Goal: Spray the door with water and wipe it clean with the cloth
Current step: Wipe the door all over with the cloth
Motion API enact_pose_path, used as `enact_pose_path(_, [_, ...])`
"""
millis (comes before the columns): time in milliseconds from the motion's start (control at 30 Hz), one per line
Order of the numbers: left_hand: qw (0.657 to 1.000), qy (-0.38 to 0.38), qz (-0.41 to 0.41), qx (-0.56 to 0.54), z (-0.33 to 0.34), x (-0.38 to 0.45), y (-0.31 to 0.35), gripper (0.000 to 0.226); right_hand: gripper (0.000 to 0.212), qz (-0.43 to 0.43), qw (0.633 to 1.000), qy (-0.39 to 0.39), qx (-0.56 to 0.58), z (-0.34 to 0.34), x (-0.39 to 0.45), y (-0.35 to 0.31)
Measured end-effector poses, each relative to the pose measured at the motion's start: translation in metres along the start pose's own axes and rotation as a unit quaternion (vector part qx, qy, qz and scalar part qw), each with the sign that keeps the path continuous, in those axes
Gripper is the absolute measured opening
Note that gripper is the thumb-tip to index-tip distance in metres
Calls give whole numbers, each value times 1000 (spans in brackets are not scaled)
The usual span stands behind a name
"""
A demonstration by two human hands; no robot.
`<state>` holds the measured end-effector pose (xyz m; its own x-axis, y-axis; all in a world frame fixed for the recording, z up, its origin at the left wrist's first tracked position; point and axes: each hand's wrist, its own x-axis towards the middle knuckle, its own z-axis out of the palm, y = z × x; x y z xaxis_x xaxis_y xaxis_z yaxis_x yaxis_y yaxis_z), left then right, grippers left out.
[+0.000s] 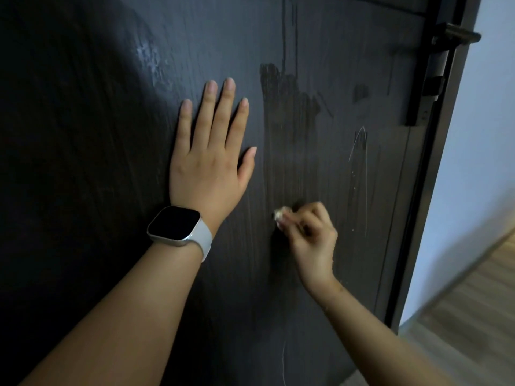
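A dark wood-grain door (97,135) fills most of the head view, with wet streaks (289,112) running down its middle and thin white marks to the right. My left hand (210,160) lies flat on the door with straight fingers, a white-strapped watch on its wrist. My right hand (309,232) is lower and to the right, its fingers curled and pinching a small pale wad, apparently the cloth (278,214), against the door. Most of the wad is hidden in the fingers. No spray bottle is in view.
The door's edge with a latch plate (430,98) and a metal handle (459,34) is at the upper right. Beyond the edge are a pale wall (479,162) and a wooden floor (468,316).
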<state>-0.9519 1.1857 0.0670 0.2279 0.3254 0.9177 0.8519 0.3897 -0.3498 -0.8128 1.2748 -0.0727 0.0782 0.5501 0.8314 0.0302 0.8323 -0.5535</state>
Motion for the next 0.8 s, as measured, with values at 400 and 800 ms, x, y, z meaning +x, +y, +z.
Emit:
enact_pose_path(400, [1000,-10,-1,-4,-1,1,0,60,20,19,997,-61,-33,-15,-72,31])
enact_pose_path(800, [1000,0,7,4,0,-1,-1,58,12,-175,976,-116,-54,27,-86,-3])
